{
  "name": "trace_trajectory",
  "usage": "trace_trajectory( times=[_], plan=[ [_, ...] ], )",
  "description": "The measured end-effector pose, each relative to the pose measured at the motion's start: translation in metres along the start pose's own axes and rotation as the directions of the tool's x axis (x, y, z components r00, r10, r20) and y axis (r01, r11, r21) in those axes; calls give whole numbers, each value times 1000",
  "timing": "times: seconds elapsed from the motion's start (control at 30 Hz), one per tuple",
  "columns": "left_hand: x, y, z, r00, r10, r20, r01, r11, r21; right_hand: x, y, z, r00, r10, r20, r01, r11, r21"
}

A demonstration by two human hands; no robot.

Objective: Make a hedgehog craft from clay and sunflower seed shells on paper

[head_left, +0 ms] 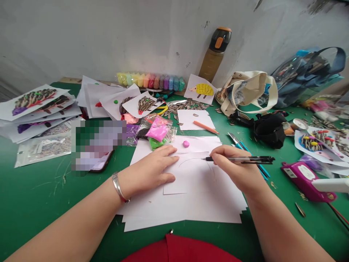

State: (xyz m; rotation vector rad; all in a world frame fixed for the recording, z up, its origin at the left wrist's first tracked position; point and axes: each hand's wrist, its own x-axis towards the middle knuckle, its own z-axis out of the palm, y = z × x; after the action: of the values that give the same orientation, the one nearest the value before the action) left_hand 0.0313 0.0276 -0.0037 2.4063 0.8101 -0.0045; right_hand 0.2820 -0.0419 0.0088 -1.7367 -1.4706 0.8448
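Observation:
My right hand (pixel 236 168) grips a black pen (pixel 240 159), its tip on a small white sheet (pixel 177 185). A thin curved line runs across that sheet up to the pen tip. My left hand (pixel 152 169) lies flat on the paper's left side, fingers spread, with nothing in it. Beneath is a stack of larger white paper (pixel 152 214). A small lump of pink clay (pixel 185 144) sits on the stack, just beyond the small sheet. Bags of pink clay (pixel 157 128) and green clay (pixel 157 143) lie past my left fingertips.
A phone (pixel 102 163), partly blurred out, lies left. Seed-covered pictures (pixel 35 98) are piled behind it. Sunflower seeds (pixel 191 104), an orange crayon-like stick (pixel 205 127) and a bottle (pixel 215 54) are at the back. Right are a utility knife (pixel 240 143), black straps (pixel 268 131) and a magenta device (pixel 308 182).

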Motion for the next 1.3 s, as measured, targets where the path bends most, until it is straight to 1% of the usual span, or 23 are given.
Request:
trace_trajectory(
  times=[0.07,0.17,0.3,0.43,0.93,1.07,1.13,1.3],
  plan=[
    [0,0,0,1000,8,-1,-8,1000,0,-2,-3,7,995,-49,89,46,998,36],
    [0,0,0,1000,20,-19,-20,1000,-13,-7,-5,21,975,-85,207,84,996,15],
    [-2,-1,1,999,34,-28,-34,999,-8,-10,-5,34,955,-118,273,134,990,-40],
    [-2,-1,1,999,34,-20,-33,999,23,-9,-3,37,949,-133,285,158,985,-67],
    [-1,-1,1,999,49,-25,-48,998,35,-8,1,37,943,-135,305,156,987,-47],
    [-1,-1,1,998,55,-29,-54,998,45,-7,0,33,924,-142,354,179,981,-75],
    [-1,-1,2,998,55,-36,-54,998,39,-6,-1,30,917,-125,379,174,980,-99],
    [-2,-2,3,998,39,-46,-39,999,8,-4,0,19,924,-66,376,124,983,-133]
  ],
)
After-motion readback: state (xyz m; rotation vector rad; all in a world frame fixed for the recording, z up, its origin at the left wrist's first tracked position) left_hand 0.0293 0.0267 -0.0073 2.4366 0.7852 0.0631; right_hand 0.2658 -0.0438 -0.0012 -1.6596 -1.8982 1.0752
